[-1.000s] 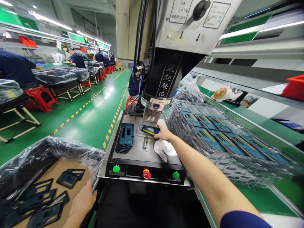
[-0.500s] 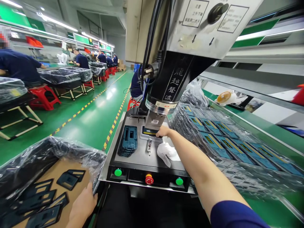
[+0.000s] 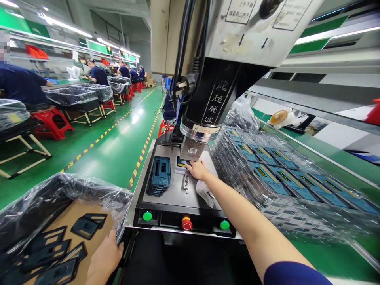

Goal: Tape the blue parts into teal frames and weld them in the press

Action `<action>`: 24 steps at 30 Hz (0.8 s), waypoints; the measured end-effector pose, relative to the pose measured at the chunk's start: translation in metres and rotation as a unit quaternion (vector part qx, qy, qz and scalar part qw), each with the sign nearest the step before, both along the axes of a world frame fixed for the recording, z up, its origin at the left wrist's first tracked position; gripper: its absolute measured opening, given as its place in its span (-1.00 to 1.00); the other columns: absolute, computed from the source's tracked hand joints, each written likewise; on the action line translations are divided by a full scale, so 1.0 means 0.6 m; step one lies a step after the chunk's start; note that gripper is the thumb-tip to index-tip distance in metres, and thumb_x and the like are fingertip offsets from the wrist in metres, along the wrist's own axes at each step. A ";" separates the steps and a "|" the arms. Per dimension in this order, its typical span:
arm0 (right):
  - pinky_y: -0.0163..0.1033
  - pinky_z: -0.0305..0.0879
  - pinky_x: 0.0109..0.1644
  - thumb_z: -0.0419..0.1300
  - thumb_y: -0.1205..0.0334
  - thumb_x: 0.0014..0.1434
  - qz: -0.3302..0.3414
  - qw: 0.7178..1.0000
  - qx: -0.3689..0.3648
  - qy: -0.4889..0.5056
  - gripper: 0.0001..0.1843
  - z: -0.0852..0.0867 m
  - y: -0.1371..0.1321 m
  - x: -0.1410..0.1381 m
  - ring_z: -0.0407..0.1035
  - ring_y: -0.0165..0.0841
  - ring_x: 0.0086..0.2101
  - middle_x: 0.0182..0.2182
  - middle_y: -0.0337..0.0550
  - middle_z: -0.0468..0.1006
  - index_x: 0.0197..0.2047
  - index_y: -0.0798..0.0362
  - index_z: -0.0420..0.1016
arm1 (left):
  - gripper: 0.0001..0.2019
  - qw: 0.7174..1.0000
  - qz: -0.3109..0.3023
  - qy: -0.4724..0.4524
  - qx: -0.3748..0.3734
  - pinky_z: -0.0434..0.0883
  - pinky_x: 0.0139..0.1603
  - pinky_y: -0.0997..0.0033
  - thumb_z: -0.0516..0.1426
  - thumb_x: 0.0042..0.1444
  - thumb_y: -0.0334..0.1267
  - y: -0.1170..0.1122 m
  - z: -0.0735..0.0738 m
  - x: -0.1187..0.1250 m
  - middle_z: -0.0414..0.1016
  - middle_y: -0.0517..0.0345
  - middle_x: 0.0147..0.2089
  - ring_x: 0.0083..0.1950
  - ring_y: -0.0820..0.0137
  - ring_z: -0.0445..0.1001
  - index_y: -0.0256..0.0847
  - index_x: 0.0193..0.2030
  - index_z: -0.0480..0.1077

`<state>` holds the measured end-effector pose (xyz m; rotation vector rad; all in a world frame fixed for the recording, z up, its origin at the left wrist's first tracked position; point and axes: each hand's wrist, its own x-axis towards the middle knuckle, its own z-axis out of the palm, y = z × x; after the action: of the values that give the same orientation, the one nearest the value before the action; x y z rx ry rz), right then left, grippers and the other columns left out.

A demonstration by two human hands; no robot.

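Note:
My right hand (image 3: pixel 198 170) reaches under the metal welding head (image 3: pixel 192 149) of an ultrasonic welder. Its fingers are closed at the near right edge of a dark plastic frame (image 3: pixel 180 162) in the fixture, which the hand partly covers. Left of it stands a stack of teal plastic frames (image 3: pixel 160 174). A crumpled white cloth (image 3: pixel 204 193) lies just below my right wrist. My left hand (image 3: pixel 105 253) is closed on the near right rim of a plastic-lined bin (image 3: pixel 120 213), beside loose dark frames (image 3: pixel 89 225) on cardboard.
Two green buttons (image 3: pixel 147 216) and a red emergency stop (image 3: pixel 187 223) line the welder's front. At right, stacked clear trays (image 3: pixel 285 206) hold several teal frames (image 3: pixel 282 180). Black cables (image 3: pixel 182 51) hang beside the machine. Co-workers (image 3: pixel 99 74) sit along benches across the green aisle.
My right hand has shifted slightly left and down, from the frame's right end to its near edge. The view has tilted a little. My left hand stays at the bin.

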<state>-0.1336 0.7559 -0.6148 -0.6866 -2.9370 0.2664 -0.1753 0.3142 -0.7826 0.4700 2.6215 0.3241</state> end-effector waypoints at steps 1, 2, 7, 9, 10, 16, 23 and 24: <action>0.09 -0.11 0.27 -0.05 0.06 0.31 -0.004 1.000 0.010 0.007 -0.56 -0.001 -0.004 0.002 0.11 -0.13 0.18 0.19 0.07 0.31 0.14 0.10 0.33 | -0.76 1.000 -0.001 0.001 0.003 0.35 -0.11 0.10 -0.06 0.17 -0.21 0.000 0.001 0.001 0.44 -0.09 -0.08 -0.06 0.07 0.49 -0.15 -0.02 0.11; 0.06 -0.08 0.26 -0.06 0.07 0.32 -0.007 1.000 0.019 0.016 -0.56 -0.001 -0.008 0.004 0.11 -0.14 0.18 0.19 0.08 0.31 0.15 0.10 0.32 | -0.76 1.000 0.000 0.002 0.006 0.35 -0.10 0.10 -0.06 0.17 -0.21 0.000 0.002 0.003 0.44 -0.09 -0.08 -0.05 0.07 0.49 -0.16 -0.02 0.12; -0.09 0.07 0.17 -0.03 0.09 0.31 0.008 0.998 0.030 0.055 -0.60 0.001 -0.026 0.017 0.23 -0.18 0.08 0.06 0.06 0.44 0.06 0.14 0.41 | -0.73 1.000 0.009 0.018 0.007 0.35 -0.06 0.11 -0.03 0.15 -0.23 0.005 0.020 0.014 0.43 -0.14 -0.01 0.00 0.07 0.46 -0.20 -0.01 0.15; -0.09 0.08 0.16 -0.04 0.09 0.30 0.024 0.997 0.025 0.063 -0.60 -0.003 -0.028 0.021 0.27 -0.18 0.04 0.00 0.05 0.48 -0.03 0.16 0.47 | -0.70 0.999 0.019 0.026 0.006 0.35 -0.05 0.13 0.00 0.14 -0.23 0.008 0.025 0.015 0.42 -0.13 0.00 0.00 0.09 0.46 -0.20 0.02 0.15; -0.07 0.07 0.16 -0.04 0.09 0.30 0.031 0.997 0.022 0.066 -0.61 -0.006 -0.027 0.022 0.28 -0.18 0.04 0.00 0.04 0.48 -0.05 0.15 0.48 | -0.69 0.999 0.024 0.029 0.005 0.35 -0.06 0.14 0.01 0.13 -0.23 0.009 0.026 0.014 0.43 -0.12 0.00 -0.01 0.10 0.47 -0.19 0.02 0.16; 0.03 0.08 0.19 -0.05 0.07 0.29 0.016 0.998 0.004 0.058 -0.60 -0.008 -0.020 0.017 0.24 -0.15 0.11 0.06 0.02 0.44 -0.12 0.07 0.56 | -0.70 0.998 0.032 0.045 0.009 0.35 -0.08 0.13 0.02 0.12 -0.23 0.008 0.022 0.015 0.43 -0.10 -0.06 -0.05 0.10 0.48 -0.19 0.00 0.19; 0.06 0.14 0.22 0.03 0.05 0.24 0.006 0.976 0.027 0.216 -0.55 -0.015 -0.090 0.080 0.25 -0.10 0.12 0.08 0.15 0.42 0.04 0.19 0.43 | -0.61 0.996 0.039 0.066 0.039 0.37 -0.05 0.23 0.02 0.13 -0.23 0.003 0.018 0.017 0.39 -0.09 0.07 0.02 0.16 0.45 -0.18 0.11 0.17; 0.06 0.16 0.21 0.03 0.05 0.25 0.009 0.964 0.026 0.264 -0.57 -0.020 -0.110 0.102 0.28 -0.11 0.09 0.04 0.14 0.45 0.02 0.18 0.43 | -0.58 0.995 0.044 0.074 0.044 0.36 0.00 0.24 0.01 0.14 -0.23 0.001 0.017 0.017 0.35 -0.11 0.11 0.07 0.17 0.42 -0.20 0.15 0.15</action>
<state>-0.0725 0.6899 -0.6266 -0.4869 -2.4322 0.3159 -0.1648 0.3150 -0.7726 0.4222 2.7865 0.4510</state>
